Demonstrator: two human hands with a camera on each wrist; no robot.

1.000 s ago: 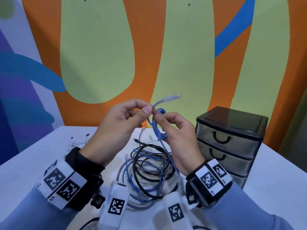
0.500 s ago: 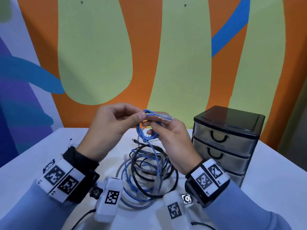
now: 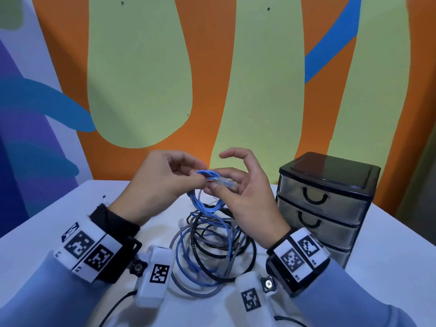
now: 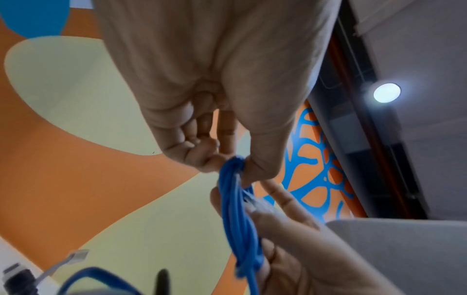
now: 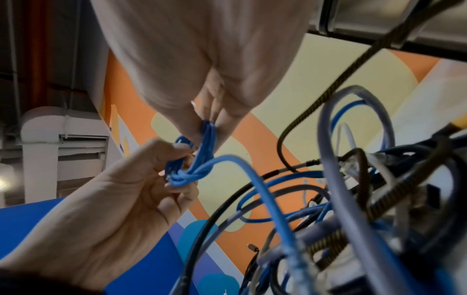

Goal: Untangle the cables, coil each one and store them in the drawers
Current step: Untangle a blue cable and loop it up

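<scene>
Above the cable tangle point(image 3: 212, 246) on the white table point(image 3: 47, 232), the left hand point(image 3: 160, 182) pinches a small coil of the blue cable point(image 3: 205, 174) between thumb and fingers. Right of it, the right hand point(image 3: 247, 194) holds the cable's clear plug point(image 3: 225, 182) (index finger lifted free). Further right of the tangle stands the drawer unit point(image 3: 328, 204), all drawers closed.

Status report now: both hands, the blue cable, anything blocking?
Left hand pinches blue cable coil. Right hand holds its clear plug. Cable tail runs into tangled pile on table. Drawer unit shut.
</scene>
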